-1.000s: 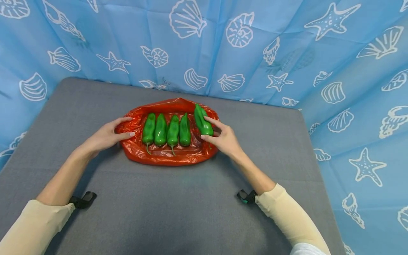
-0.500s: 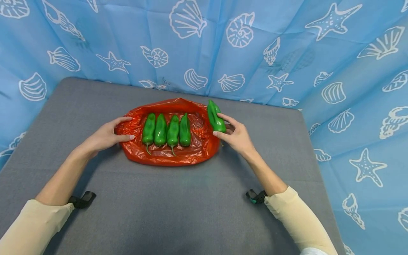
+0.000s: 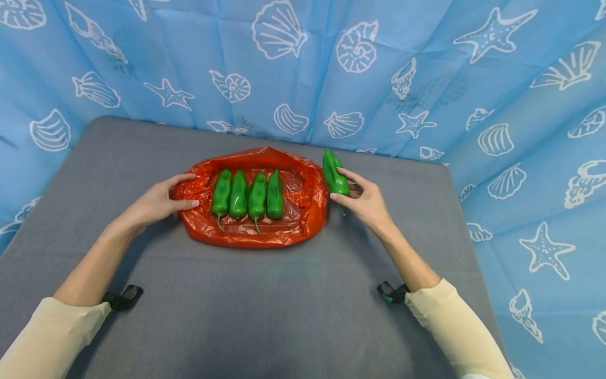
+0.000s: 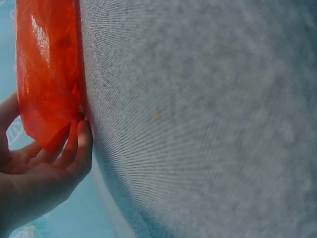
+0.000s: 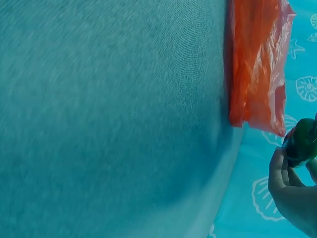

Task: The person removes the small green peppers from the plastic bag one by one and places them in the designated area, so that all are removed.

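Observation:
A red plastic bag (image 3: 253,239) lies opened out on the table, its rim rolled into an oval. Several long green peppers (image 3: 238,195) lie side by side inside it, some with stems toward the near edge. My left hand (image 3: 156,202) holds the bag's left end; in the left wrist view its fingers curve round the red plastic (image 4: 47,74). Just past the bag's right end, my right hand (image 3: 366,202) grips another green pepper (image 3: 335,173) between thumb and fingers. The right wrist view shows that pepper (image 5: 300,141) dark and cut off at the frame's edge.
The grey table (image 3: 265,305) has a far edge behind the bag. A blue curtain (image 3: 322,63) printed with white shells and starfish hangs along the back and right side. A dark wrist camera (image 3: 393,292) sits at the right sleeve's cuff.
My right hand has lifted its green pepper out over the bag's right rim and moved right, clear of the bag. The left hand and the other peppers have stayed put.

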### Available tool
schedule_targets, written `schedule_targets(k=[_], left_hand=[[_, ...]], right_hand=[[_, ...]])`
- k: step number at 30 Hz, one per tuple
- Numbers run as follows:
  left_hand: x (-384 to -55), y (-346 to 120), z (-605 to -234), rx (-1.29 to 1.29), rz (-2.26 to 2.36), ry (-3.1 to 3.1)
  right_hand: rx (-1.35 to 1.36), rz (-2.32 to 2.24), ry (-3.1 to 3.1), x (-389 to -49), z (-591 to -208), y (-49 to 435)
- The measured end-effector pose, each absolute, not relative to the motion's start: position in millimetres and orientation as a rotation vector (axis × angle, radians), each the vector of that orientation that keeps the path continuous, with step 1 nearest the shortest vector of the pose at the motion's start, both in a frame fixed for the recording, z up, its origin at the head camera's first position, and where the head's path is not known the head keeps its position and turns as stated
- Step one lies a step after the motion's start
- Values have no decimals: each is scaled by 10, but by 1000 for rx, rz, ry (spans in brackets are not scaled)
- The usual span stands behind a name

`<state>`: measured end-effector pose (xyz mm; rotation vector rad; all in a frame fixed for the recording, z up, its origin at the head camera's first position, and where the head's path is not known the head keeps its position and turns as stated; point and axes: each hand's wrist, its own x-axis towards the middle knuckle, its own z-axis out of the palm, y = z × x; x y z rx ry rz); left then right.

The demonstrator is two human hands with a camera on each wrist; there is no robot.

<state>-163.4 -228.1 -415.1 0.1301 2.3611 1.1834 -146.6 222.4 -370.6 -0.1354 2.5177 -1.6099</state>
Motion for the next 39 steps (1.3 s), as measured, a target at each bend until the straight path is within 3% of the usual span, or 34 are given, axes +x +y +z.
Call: schedule_targets(k=[6,17,39], left_hand=[[-1665,-2300,-4166,121,1192,2358],[-1650,-2304,-4142,135,1171,2365],[-1645,-2294,-4186,161,1167,2388]], right_hand=[[-80,-1515,2612,-1479,-3630,2244],[8,-1551,2660,-1766,-4120,2546],[46,-1403,2685,-1950,-4260,2655]])
